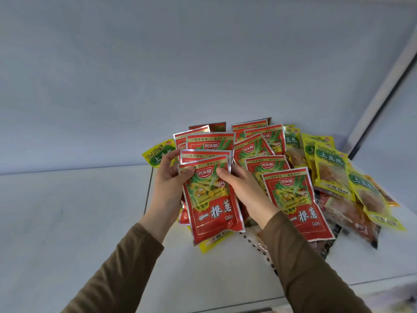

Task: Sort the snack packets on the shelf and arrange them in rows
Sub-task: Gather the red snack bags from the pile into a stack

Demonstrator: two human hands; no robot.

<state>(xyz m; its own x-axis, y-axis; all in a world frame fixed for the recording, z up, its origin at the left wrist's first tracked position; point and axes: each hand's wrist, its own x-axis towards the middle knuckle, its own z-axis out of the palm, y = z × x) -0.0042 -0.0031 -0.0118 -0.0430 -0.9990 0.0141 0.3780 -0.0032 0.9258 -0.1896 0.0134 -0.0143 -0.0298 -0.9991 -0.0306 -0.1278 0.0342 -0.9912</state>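
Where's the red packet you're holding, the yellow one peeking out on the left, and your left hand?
red packet [212, 199], head view, middle of its front.
yellow packet [158, 154], head view, its green label.
left hand [168, 184], head view, its back.

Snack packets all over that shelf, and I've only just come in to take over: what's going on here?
A person in brown sleeves is sorting them. Both hands hold a small stack of red packets: the left hand grips its left edge, the right hand its right edge, thumb on the front. More red packets lie overlapping in a loose pile behind and to the right, with yellow packets further right and one yellow packet at the left. Nothing is in neat rows on the white shelf yet.
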